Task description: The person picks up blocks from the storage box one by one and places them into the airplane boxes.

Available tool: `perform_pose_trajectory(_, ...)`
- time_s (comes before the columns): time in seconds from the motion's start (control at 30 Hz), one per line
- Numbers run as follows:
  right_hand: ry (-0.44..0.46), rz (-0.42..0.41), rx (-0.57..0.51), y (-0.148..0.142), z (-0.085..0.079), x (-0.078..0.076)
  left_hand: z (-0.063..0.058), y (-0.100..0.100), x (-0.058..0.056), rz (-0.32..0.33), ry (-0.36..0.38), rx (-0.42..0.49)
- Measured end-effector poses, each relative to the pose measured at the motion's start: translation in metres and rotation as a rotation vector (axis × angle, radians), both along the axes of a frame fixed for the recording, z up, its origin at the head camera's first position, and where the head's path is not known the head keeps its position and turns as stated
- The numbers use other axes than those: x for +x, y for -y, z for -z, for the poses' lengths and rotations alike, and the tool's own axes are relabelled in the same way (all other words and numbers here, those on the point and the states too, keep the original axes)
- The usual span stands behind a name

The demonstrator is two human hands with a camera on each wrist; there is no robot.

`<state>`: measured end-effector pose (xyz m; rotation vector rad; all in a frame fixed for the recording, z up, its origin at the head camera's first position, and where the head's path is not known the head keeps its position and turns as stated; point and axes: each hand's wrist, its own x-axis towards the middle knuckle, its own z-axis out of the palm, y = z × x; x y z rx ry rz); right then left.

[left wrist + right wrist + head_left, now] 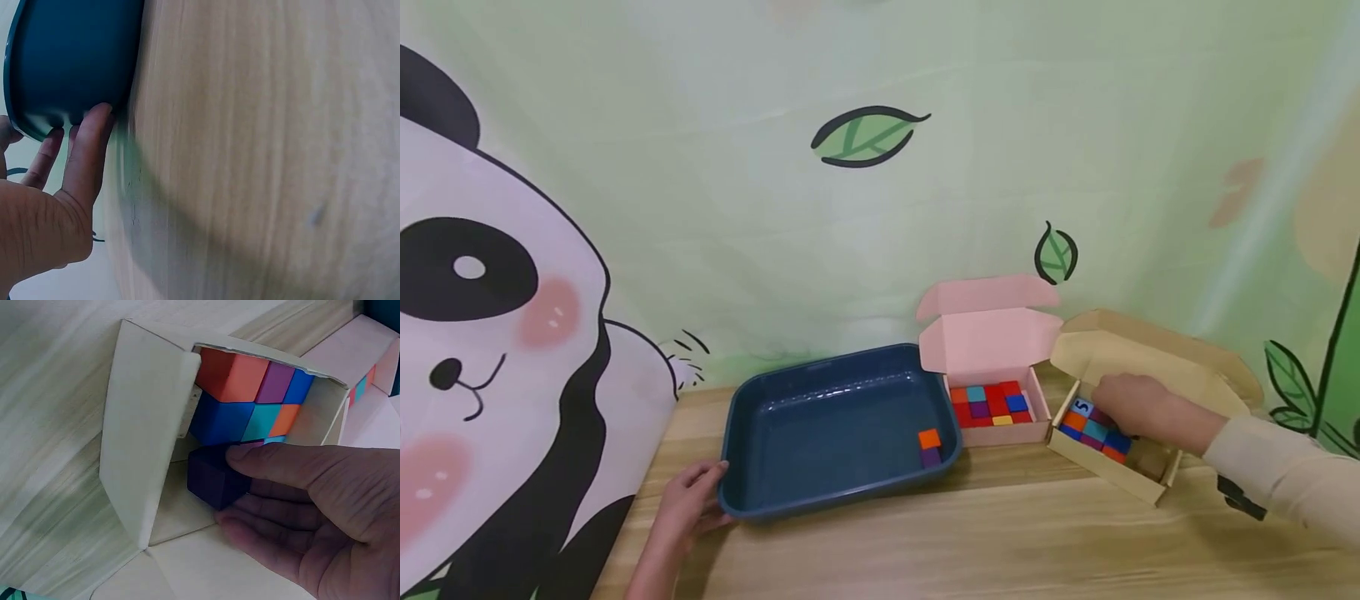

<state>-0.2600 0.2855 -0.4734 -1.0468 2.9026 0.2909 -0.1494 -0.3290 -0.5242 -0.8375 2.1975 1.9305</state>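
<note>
My left hand (688, 502) holds the left edge of a dark blue tray (842, 493), its thumb at the rim and its fingers against the outer wall (75, 62) in the left wrist view. Inside a tan cardboard box (1105, 471) on the right, my right hand (1138, 407) pinches a dark purple cube (215, 478) between thumb and fingers. Beside that cube, the box holds several coloured cubes, among them an orange one (231, 375) and a blue one (222, 417). The tray's right end carries an orange cube (929, 438) and a purple cube (931, 457), side by side.
Between tray and tan box stands a pink box (992, 436), its lid raised, with several red, blue, teal and yellow cubes inside. The tan box's lid (1120, 358) leans back. Behind the wooden table (925, 542) hangs a green panda-print cloth (737, 208).
</note>
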Motion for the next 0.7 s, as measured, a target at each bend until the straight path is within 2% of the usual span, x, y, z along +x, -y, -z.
perform_pose_trajectory(0.3, -0.001, 0.023, -0.008, 0.0048, -0.0040, -0.0038, 0.0045, 0.0042, 0.0004, -0.011, 0.028, 0.016)
perform_pose_trajectory(0.4, 0.020, 0.009, -0.008, 0.0057, -0.0049, -0.0045, 0.0051, 0.0035, -0.0004, -0.012, 0.031, 0.018)
perform_pose_trajectory(0.57, 0.075, 0.031, -0.039, 0.0042, -0.0001, -0.0035, 0.0052, 0.0037, 0.0000, -0.003, 0.025, 0.015)
perform_pose_trajectory(0.7, 0.104, 0.036, -0.109, 0.0027, 0.0048, -0.0025, 0.0049, 0.0046, 0.0003, -0.006, 0.026, 0.006)
